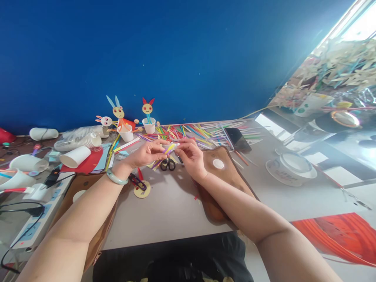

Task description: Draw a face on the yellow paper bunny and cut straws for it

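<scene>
Both hands meet above the middle of the table around small purple and yellow strips point(169, 149). My left hand point(148, 153), below a pale green bangle, pinches the strips from the left. From the right, my right hand point(190, 155) has its fingers closed at the strips' other end, by a small white piece. Black-handled scissors point(168, 164) lie just under the hands. Nearer me on the left, a round face cutout point(142, 189) has a dark clip on it and a red ear-shaped piece at its top.
Rabbit-faced figures in paper cups point(149, 126) stand along the blue wall. Coloured strips point(202, 133) spread behind the hands, beside a phone point(237, 139). Paper cups point(75, 156) and a power strip point(38, 219) are at left; a lidded bowl point(289, 168) and an orange basin point(337, 237) at right.
</scene>
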A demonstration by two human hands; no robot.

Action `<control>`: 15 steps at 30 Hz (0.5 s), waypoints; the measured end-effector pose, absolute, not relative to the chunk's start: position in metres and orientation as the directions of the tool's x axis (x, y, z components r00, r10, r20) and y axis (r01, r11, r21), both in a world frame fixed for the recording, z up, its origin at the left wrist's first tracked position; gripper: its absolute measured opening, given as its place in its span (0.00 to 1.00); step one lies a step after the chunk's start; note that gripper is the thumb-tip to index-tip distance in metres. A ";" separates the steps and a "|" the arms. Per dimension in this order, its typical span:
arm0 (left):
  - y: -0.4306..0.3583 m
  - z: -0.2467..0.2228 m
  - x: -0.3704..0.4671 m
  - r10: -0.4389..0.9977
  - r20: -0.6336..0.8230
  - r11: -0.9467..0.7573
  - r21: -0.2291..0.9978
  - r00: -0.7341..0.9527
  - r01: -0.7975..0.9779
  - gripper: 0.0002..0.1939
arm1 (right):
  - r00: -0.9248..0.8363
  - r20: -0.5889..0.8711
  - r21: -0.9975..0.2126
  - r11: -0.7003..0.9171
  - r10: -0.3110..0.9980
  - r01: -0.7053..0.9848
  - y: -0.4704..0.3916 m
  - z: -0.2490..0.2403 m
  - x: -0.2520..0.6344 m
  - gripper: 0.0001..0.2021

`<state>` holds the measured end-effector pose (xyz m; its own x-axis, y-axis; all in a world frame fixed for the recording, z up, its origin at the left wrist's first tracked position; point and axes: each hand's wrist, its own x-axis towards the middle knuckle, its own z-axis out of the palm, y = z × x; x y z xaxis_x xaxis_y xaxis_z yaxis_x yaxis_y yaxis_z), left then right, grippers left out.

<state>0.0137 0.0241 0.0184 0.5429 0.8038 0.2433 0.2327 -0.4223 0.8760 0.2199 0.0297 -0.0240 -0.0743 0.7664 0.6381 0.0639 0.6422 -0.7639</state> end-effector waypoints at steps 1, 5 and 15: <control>0.024 0.019 0.014 0.796 0.232 -0.431 0.865 0.559 0.255 0.11 | -0.077 0.652 -0.749 0.657 0.754 0.087 0.029 -0.023 0.220 0.02; 0.024 0.018 0.016 0.777 0.200 -0.451 0.839 0.597 0.305 0.12 | -0.089 0.656 -0.742 0.662 0.749 0.102 0.027 -0.022 0.220 0.02; 0.025 0.015 0.016 0.788 0.197 -0.463 0.814 0.583 0.351 0.15 | -0.081 0.499 -0.866 0.497 0.863 -0.052 0.028 -0.018 0.221 0.08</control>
<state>0.0162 0.0247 0.0154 0.5830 0.7881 0.1973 0.3508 -0.4633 0.8138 0.2206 0.0284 -0.0183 -0.0813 0.8626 0.4993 -0.0518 0.4966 -0.8664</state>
